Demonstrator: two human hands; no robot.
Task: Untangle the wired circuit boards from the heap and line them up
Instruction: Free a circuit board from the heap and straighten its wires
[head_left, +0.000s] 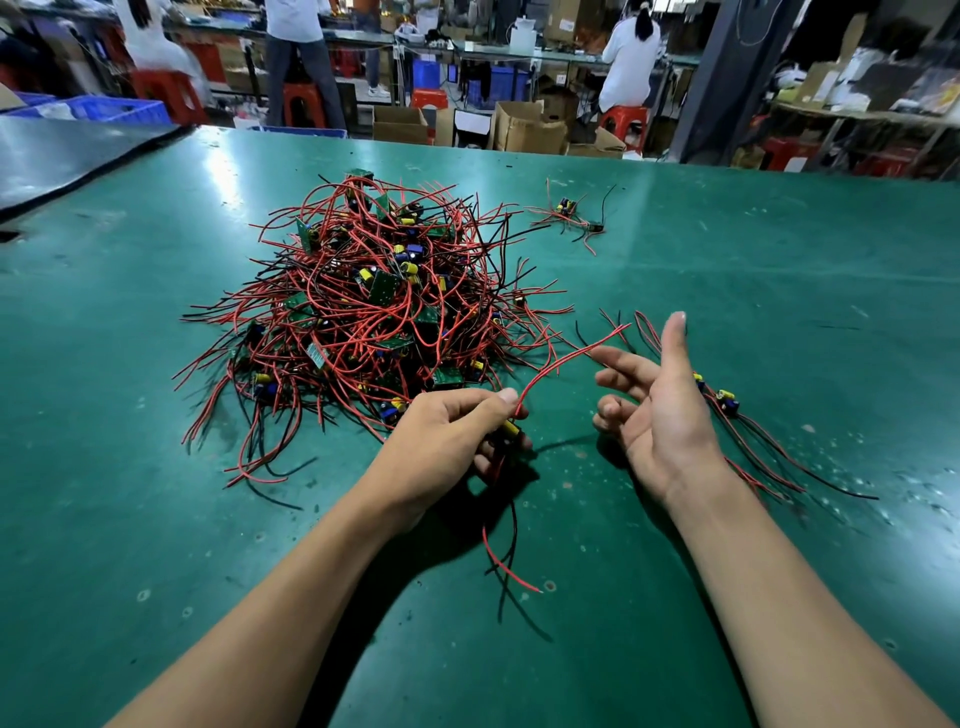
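A heap of small green circuit boards (374, 306) with tangled red and black wires lies mid-table. My left hand (447, 441) grips one wired board (506, 431) just in front of the heap; its red wire arcs up to the right and other wires hang below the hand. My right hand (654, 405) hovers to the right, palm turned inward, thumb up, fingers loosely bent, holding nothing. Behind my right hand a few separated boards (727, 400) lie in a row, their wires trailing to the right.
The green table mat (156, 519) spans the view. Another small cluster of wired boards (569, 213) lies far right of the heap. A dark sheet (62, 150) covers the far left corner. People, red stools, cardboard boxes and blue crates stand beyond the table.
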